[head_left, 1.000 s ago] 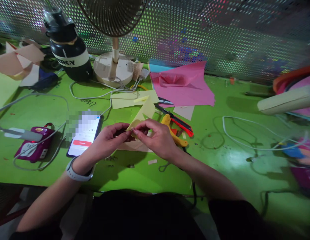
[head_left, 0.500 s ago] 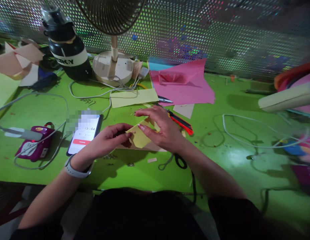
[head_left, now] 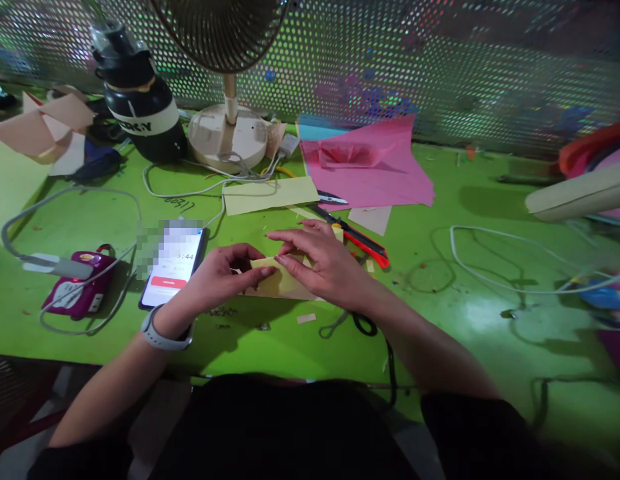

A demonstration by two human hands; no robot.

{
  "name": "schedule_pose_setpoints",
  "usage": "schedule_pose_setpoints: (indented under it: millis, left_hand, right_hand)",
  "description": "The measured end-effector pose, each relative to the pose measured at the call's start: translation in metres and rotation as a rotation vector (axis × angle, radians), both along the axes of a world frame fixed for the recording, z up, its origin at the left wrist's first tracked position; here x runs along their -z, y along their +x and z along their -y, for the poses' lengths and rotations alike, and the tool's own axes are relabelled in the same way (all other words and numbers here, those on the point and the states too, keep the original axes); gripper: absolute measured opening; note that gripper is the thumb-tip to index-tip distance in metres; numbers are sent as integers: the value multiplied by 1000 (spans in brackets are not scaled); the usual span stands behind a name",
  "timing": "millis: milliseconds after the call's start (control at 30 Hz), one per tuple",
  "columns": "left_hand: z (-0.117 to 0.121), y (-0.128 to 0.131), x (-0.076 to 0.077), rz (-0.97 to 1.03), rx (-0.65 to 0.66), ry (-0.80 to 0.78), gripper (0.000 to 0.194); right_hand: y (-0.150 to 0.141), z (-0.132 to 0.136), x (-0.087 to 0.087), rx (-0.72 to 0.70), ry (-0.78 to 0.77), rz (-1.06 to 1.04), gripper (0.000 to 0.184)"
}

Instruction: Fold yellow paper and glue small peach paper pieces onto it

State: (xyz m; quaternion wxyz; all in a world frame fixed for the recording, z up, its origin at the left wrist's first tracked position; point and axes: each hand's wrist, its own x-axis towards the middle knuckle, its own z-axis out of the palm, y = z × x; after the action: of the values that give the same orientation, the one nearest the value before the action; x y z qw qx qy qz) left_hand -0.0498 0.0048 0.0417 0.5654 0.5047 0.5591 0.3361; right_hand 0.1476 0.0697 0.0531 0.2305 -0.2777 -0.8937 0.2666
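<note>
So going left to right: a purple box [head_left: 85, 301] with a cable running over it, then a lit phone [head_left: 171, 270] on the green worktop [head_left: 270, 350]. Left hand [head_left: 226, 272] has its fingers pinching a small yellow paper [head_left: 283, 281], which sits between both hands. Right hand [head_left: 326, 260] has its thumb at the paper's top edge, fingers stretched out; can't tell if they're gripping. Just past that, a red-handled cutter [head_left: 369, 247].

Left hand [head_left: 235, 272] and right hand [head_left: 326, 261] close together, thumbs [head_left: 260, 274] pointing inward.
The left pinches, fingers [head_left: 240, 252] curled; the right arches palm-down, fingers loosely bent. Left forearm [head_left: 115, 383] and right forearm [head_left: 427, 347] slant inward.
</note>
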Motion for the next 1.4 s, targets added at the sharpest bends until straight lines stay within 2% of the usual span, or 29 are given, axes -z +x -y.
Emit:
schedule_pose_setpoints:
  millis: [333, 567, 700, 833, 967, 1267, 1333, 1400]
  left_hand:
    - [-2, -2, 4, -7, 11, 37, 29]
    - [-3, -5, 0, -35, 36, -21, 30]
    - [-3, -8, -3, 51, 29, -84, 32]
    - [-3, -10, -3, 195, -40, -150, 47]
    - [-4, -6, -5, 89, 9, -118, 39]
    - [-5, -5, -4, 21, 120, -46, 33]
    - [-5, -7, -5, 8, 98, -28, 33]
    - [-5, -11, -6, -13, 21, 17, 31]
  right_hand:
    - [-1, 1, 3, 0, -1, 0, 30]
    - [-3, 1, 4, -15, -43, 3, 31]
    - [-2, -2, 2, -11, -91, 20, 31]
    - [0, -6, 2, 6, -142, 24, 32]
    - [0, -6, 1, 2, -156, 36, 33]
    - [-3, -4, 6, -88, -101, 47, 35]
    - [-2, -4, 6, -74, -53, 34, 41]
    - [0, -6, 3, -11, 31, 2, 47]
